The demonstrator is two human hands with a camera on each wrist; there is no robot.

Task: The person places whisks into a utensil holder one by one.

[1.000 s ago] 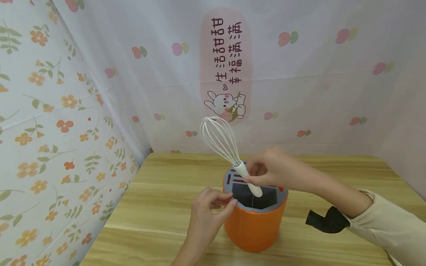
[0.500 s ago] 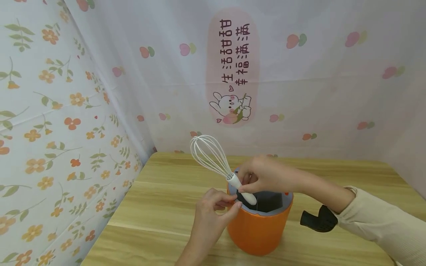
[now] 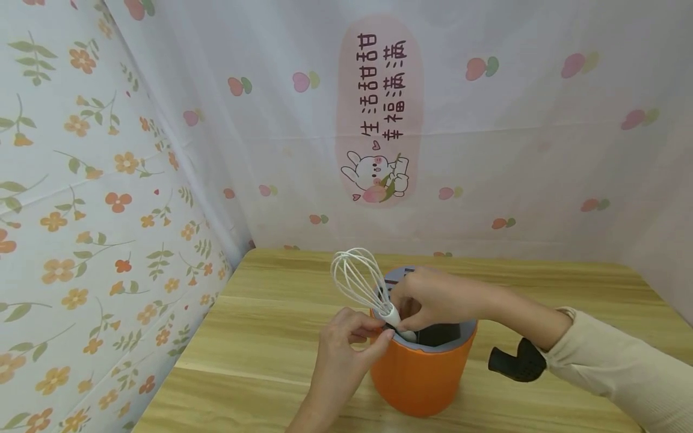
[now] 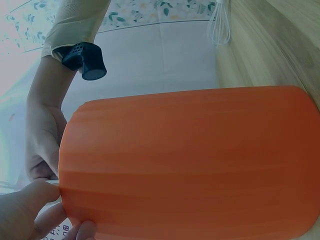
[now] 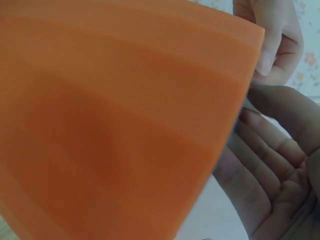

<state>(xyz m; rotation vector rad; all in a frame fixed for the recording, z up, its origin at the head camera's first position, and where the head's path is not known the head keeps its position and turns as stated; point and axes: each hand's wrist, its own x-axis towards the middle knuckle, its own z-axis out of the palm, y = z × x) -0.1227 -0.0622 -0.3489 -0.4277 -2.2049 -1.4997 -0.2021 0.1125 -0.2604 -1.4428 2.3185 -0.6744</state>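
A white whisk [image 3: 358, 281] leans up and to the left out of an orange utensil holder [image 3: 419, 382], its wire end highest. My right hand [image 3: 430, 299] pinches it by the handle, whose lower end is inside the holder's opening. At the near left rim, my left hand [image 3: 342, 352] grips the edge between thumb and fingers. The grey top insert [image 3: 400, 274] has slots at the back and a dark open compartment [image 3: 440, 334] at the front. In the left wrist view, the holder's orange wall [image 4: 190, 160] fills most of the picture, with left fingers [image 4: 37, 200] at its rim.
The holder stands on a wood-grain table [image 3: 260, 337]. A patterned curtain [image 3: 292, 150] hangs behind and another at the left. A black device [image 3: 517, 359] is strapped at the right wrist. In the left wrist view, white looped wires [image 4: 219, 25] show near the table.
The right hand first brought the whisk left and lower, then lowered its handle into the front compartment and tipped it more upright. The left hand keeps its grip on the rim.
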